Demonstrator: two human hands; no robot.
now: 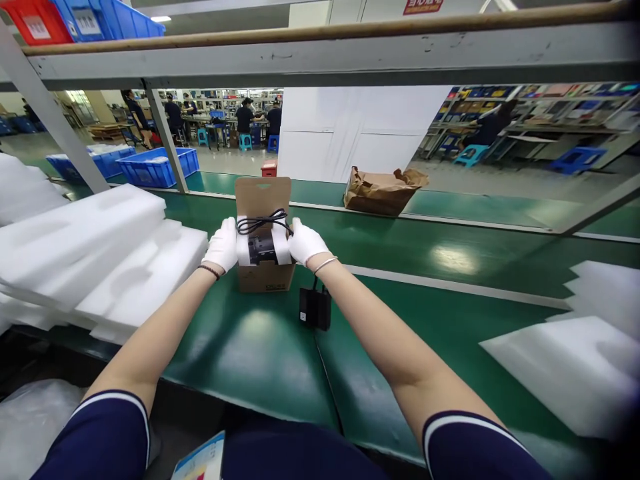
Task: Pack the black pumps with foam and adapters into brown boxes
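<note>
Left hand (223, 247) and right hand (306, 244) are clasping the foam (281, 244) by its ends in the open box (265, 280) on the tabletop (235, 373), probably light and squishy, so I'd grip there, not the device (261, 249) or cable (255, 225).

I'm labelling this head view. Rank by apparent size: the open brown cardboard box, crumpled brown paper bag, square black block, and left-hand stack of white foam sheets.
1. White foam stack
2. Open cardboard box
3. Crumpled paper bag
4. Black block

The farther bag's true size is unsure.
</note>
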